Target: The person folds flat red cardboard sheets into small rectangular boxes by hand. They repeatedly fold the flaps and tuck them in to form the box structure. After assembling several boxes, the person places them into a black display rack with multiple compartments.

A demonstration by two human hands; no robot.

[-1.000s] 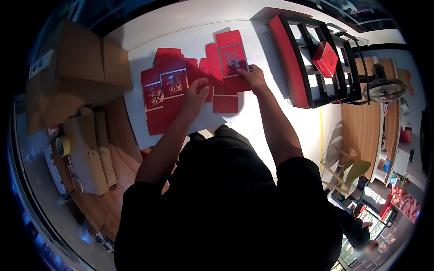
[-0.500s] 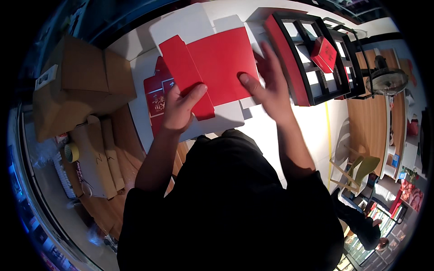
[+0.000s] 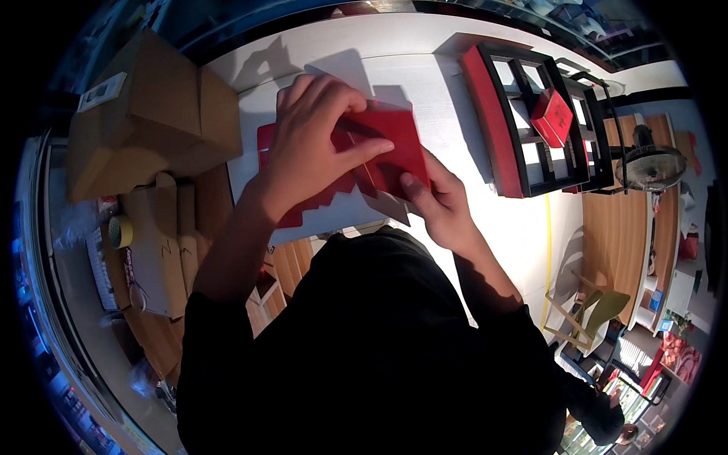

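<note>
Over there, in the upper middle of the frame, the left hand (image 3: 307,140) grasps a red card (image 3: 400,127) with bent fingers and thumb while the right hand (image 3: 446,206) pinches its lower right edge, left of a black-gridded tray (image 3: 489,114).

Left hand (image 3: 303,144) farther forward than right, back upward, fingers (image 3: 337,95) arched, knuckles bent, thumb stretched rightward. Right hand (image 3: 447,208) nearer body, thumb pointing inward, other fingers partly hidden. Forearms (image 3: 239,235) bare, slanting inward from dark sleeves (image 3: 212,334), elbows bent, hands apart.
</note>
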